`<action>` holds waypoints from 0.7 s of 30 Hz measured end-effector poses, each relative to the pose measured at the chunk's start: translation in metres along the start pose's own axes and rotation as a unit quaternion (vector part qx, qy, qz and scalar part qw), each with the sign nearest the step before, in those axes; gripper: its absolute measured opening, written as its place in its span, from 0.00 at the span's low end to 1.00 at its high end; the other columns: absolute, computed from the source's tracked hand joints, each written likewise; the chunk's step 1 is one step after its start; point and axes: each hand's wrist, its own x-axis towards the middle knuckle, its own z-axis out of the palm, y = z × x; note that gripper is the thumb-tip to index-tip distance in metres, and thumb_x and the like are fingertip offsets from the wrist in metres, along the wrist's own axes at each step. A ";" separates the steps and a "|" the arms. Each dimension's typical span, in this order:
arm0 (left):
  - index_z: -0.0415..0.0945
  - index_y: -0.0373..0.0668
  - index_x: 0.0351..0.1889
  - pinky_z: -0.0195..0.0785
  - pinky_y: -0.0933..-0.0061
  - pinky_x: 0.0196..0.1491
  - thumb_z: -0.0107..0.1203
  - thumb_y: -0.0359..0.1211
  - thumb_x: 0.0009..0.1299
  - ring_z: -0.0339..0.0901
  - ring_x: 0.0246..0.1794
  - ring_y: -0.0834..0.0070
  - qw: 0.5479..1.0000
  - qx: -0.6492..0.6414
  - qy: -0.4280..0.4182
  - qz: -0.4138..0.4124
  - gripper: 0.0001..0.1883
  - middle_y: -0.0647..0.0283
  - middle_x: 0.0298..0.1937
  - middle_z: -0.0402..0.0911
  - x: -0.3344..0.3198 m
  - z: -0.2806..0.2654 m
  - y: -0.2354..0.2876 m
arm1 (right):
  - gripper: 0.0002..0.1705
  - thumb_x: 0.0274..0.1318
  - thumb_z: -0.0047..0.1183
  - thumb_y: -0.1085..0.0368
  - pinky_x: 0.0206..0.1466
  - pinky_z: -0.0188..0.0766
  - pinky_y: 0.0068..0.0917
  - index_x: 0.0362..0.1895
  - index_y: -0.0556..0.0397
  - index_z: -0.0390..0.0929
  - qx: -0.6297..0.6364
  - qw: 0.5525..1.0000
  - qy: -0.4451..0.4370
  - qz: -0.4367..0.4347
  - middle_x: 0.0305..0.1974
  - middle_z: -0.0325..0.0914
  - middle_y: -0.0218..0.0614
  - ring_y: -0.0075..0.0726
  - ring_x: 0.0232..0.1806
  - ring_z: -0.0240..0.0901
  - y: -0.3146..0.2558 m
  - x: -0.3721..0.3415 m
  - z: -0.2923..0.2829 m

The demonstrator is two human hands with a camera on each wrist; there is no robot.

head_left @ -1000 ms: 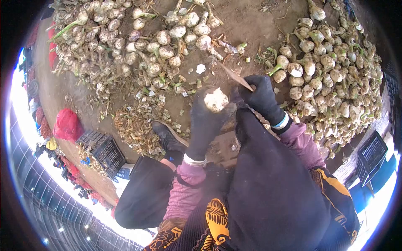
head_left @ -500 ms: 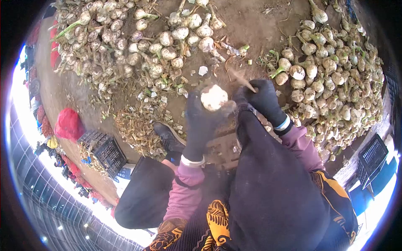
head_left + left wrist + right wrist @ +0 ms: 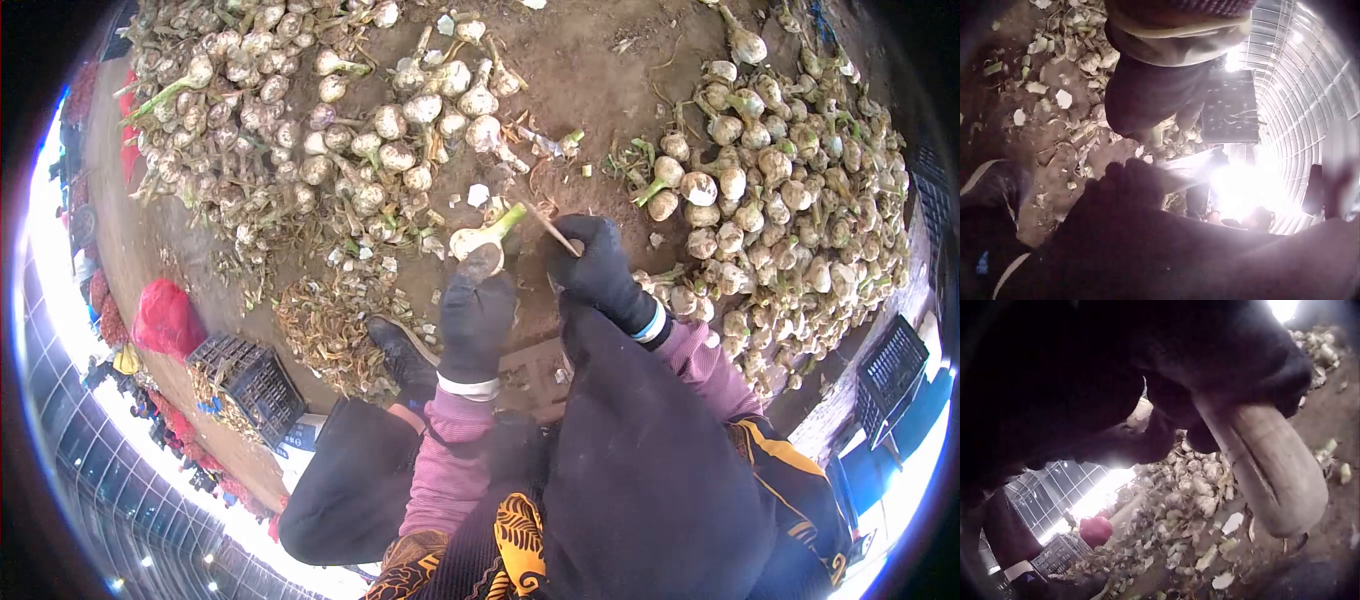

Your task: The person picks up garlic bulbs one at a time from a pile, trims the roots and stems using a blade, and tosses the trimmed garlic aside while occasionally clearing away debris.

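My left hand (image 3: 478,315), in a dark glove, grips a garlic bulb (image 3: 472,242) from the near side. The bulb's pale green stem (image 3: 508,220) points away toward the upper right. In my gloved right hand (image 3: 600,265) is a wooden-handled tool, its slim brown length (image 3: 550,228) reaching toward the stem's tip. The right wrist view shows the tool's rounded wooden handle (image 3: 1279,481), with a dark slit along it, sticking out of the curled fingers. The glove hides the rest of the tool. Dark glove and glare fill much of the left wrist view.
Garlic with stems is heaped at the far left (image 3: 260,110). Another garlic pile (image 3: 790,200) lies on the right. Dry trimmings (image 3: 335,310) cover the ground by the left shoe (image 3: 402,355). Black crates stand at left (image 3: 250,385) and right (image 3: 890,370), near a red sack (image 3: 167,318).
My left hand has turned the garlic: its pale round face showed before, and now its side and green stem show. My right hand has shifted slightly left and down, with the tool nearer the stem.
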 end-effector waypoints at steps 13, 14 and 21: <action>0.72 0.40 0.57 0.68 0.69 0.54 0.60 0.29 0.62 0.75 0.50 0.70 0.678 0.607 -0.358 0.208 0.23 0.60 0.48 0.78 -0.013 0.087 0.001 | 0.13 0.51 0.60 0.62 0.31 0.72 0.33 0.30 0.61 0.80 0.164 0.964 -0.059 0.202 0.26 0.81 0.38 0.34 0.26 0.75 0.077 -0.014 -0.006; 0.71 0.39 0.57 0.67 0.69 0.56 0.63 0.31 0.60 0.73 0.52 0.70 0.788 0.484 -0.371 0.081 0.26 0.60 0.51 0.76 -0.020 0.113 0.003 | 0.12 0.51 0.60 0.62 0.30 0.71 0.32 0.29 0.61 0.80 0.193 0.959 -0.062 0.200 0.25 0.80 0.37 0.33 0.26 0.75 0.090 -0.013 -0.005; 0.71 0.37 0.57 0.61 0.59 0.64 0.67 0.36 0.59 0.69 0.61 0.56 0.630 0.679 0.144 0.348 0.29 0.48 0.58 0.74 0.102 -0.046 0.092 | 0.14 0.52 0.59 0.62 0.24 0.65 0.30 0.23 0.60 0.79 0.107 0.970 0.044 0.214 0.16 0.73 0.30 0.26 0.18 0.68 0.109 -0.013 -0.011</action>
